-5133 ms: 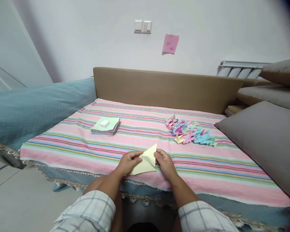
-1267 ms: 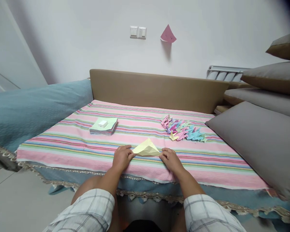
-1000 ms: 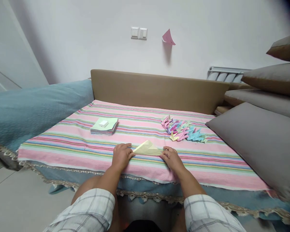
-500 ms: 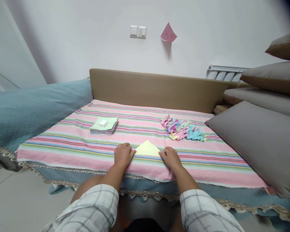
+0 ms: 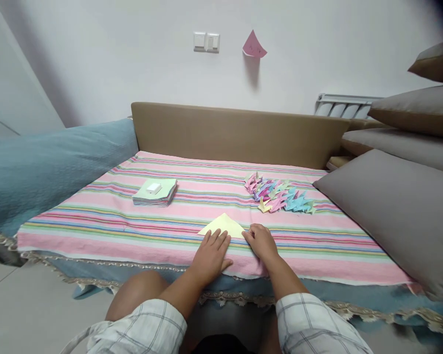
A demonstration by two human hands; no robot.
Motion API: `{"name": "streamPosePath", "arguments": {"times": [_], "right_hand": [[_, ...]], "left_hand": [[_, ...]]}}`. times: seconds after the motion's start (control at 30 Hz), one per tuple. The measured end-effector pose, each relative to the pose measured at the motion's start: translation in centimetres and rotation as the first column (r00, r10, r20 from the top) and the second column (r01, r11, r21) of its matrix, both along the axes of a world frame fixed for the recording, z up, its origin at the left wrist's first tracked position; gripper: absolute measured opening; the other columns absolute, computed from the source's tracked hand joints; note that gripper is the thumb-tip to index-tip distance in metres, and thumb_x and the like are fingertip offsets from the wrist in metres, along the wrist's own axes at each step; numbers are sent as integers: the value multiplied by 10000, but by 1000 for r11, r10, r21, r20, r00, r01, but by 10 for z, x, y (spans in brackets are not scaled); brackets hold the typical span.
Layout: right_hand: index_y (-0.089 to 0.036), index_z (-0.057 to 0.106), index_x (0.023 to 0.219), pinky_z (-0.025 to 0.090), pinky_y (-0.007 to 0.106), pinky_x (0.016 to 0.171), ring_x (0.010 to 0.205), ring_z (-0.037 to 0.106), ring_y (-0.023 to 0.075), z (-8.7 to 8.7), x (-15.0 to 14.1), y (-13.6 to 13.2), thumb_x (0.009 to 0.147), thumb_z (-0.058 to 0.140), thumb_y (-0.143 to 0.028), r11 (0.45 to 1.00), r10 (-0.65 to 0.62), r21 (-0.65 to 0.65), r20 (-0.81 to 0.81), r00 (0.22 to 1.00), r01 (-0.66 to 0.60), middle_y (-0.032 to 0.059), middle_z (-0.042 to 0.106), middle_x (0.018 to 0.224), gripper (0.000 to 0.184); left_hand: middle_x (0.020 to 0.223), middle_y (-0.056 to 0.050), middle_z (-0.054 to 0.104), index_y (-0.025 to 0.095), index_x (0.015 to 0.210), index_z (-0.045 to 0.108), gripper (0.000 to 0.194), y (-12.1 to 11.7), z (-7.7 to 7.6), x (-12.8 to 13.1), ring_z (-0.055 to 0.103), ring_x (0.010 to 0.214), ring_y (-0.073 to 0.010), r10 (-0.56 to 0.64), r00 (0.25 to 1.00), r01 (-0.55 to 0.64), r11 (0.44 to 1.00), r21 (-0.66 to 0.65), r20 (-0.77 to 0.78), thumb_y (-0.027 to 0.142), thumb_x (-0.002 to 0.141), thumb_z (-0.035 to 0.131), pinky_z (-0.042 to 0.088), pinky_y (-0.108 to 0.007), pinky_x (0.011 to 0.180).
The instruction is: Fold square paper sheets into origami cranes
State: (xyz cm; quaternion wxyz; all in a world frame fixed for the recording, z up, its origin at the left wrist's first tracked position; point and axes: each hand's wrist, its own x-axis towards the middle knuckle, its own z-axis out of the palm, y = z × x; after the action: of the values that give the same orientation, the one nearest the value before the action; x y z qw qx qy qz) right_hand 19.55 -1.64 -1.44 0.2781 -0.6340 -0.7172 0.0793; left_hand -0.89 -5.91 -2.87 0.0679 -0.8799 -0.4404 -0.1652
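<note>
A pale yellow sheet of paper (image 5: pixel 224 224), folded into a triangle, lies on the striped cloth (image 5: pixel 206 172) with its point facing away from me. My left hand (image 5: pixel 211 255) is open, its fingers stretched out flat over the near folded edge. At the triangle's right corner, my right hand (image 5: pixel 259 241) is closed, pinching the paper between thumb and fingers. Further off to the left sits a stack of square coloured paper (image 5: pixel 157 196) with a small white block (image 5: pixel 154 188) on top. Several folded paper cranes (image 5: pixel 278 194) are bunched together at the right.
A grey cushion (image 5: pixel 391 211) leans at the right, with more cushions (image 5: pixel 421 110) piled behind it. The brown backrest (image 5: pixel 236 132) runs along the wall. A blue-covered armrest (image 5: pixel 66 157) closes off the left side. A pink paper note (image 5: pixel 254 46) hangs on the wall.
My left hand has released the triangle's left corner and moved right, flattening its fingers onto the folded edge. My right hand keeps its pinch on the right corner.
</note>
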Motion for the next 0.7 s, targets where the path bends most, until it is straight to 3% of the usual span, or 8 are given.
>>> {"name": "streamPosePath", "arguments": {"times": [0.1, 0.23, 0.3, 0.37, 0.47, 0.7], "right_hand": [[-208, 540, 655, 368, 292, 747, 794, 509, 183, 1, 1, 0, 816, 522, -324, 1000, -23, -4, -30, 999, 23, 34, 580, 771, 199], [-206, 591, 891, 348, 344, 857, 1003, 486, 233, 6, -8, -8, 816, 494, -255, 983, -61, 168, -58, 996, 70, 77, 596, 1043, 131], [-210, 592, 960, 321, 362, 903, 985, 506, 222, 7, -17, -15, 839, 454, -219, 978, 71, 197, -17, 997, -66, 68, 621, 1034, 184], [-210, 588, 1013, 298, 365, 938, 960, 528, 204, 6, -26, -23, 850, 412, -176, 957, 222, 189, 25, 975, -222, 56, 647, 1001, 242], [-202, 569, 1095, 278, 368, 960, 993, 534, 204, 2, -34, -30, 842, 392, -138, 946, 276, 163, 52, 960, -281, 64, 654, 1021, 315], [-231, 604, 993, 258, 363, 954, 912, 579, 186, 4, -24, -32, 793, 409, -100, 973, 211, 79, 67, 975, -216, 32, 681, 920, 308]], "left_hand": [[1417, -101, 413, 210, 1374, 369, 649, 5, -2, -1, 316, 1329, -290, 17, 1000, -16, 1000, -23, 3, 497, 813, 523, 210, -490, 1099], [1418, -96, 412, 210, 1366, 386, 635, 6, 0, -1, 322, 1323, -293, 15, 1000, -15, 999, -37, 14, 496, 814, 517, 201, -489, 1099], [1416, -88, 417, 214, 1363, 391, 628, 4, 0, -1, 321, 1323, -292, 18, 1000, -17, 999, -33, 18, 495, 814, 515, 198, -483, 1100], [1417, -81, 416, 216, 1364, 389, 624, 3, 0, -1, 317, 1325, -290, 18, 1000, -17, 999, -27, 21, 497, 818, 504, 191, -478, 1102], [1425, -81, 405, 208, 1370, 380, 629, 2, 0, -1, 317, 1324, -294, 17, 1000, -16, 999, -28, 19, 499, 823, 491, 187, -480, 1100], [1422, -79, 409, 200, 1351, 407, 618, 2, 1, 0, 319, 1320, -296, 28, 999, -28, 999, -44, 21, 508, 821, 488, 191, -480, 1094]]}}
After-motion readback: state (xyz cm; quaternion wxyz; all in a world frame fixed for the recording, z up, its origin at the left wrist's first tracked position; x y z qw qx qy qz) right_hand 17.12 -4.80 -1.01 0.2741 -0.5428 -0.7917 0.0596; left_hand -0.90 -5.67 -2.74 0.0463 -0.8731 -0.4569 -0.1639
